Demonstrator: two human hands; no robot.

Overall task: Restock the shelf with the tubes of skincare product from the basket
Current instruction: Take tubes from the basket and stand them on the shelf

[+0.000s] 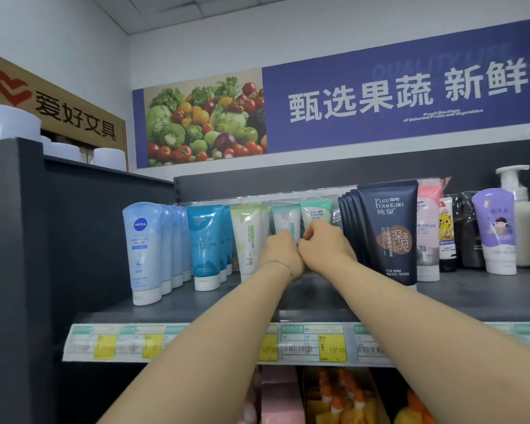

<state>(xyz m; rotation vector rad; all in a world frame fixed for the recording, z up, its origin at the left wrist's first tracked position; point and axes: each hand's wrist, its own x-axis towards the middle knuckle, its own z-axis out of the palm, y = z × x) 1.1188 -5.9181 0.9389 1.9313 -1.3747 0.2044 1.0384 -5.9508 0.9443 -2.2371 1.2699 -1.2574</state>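
both hands are up at the middle of the frame, knuckles touching. the left hand [283,250] is curled closed against a pale teal tube [286,221] standing on the shelf [318,296], though whether the fingers actually clamp it can't be told from here. the right hand [325,244] is bunched shut just beside it, below a mint tube [316,213] with a pure fountain label; its hold is hidden too. a thin bracelet [277,263] circles the left wrist.

moving left: two white-and-green tubes [248,240], about three bright blue tubes [205,243], then four light blue nivea tubes [146,252] in a row running back, the rear ones mostly covered. moving right: four navy tubes [389,237] marked for men, only the front one fully seen. beyond that a pink-topped tube [427,234], a small tube with a yellow cartoon [446,231], a dark bottle [470,237], one lilac tube [497,228], and white pump bottles [517,209] cut off at the right edge.

price tags [314,342] line the shelf front, partly covered by the arms; the left ones are blurred. no basket is in view. goods on the lower shelf are too cropped to name.
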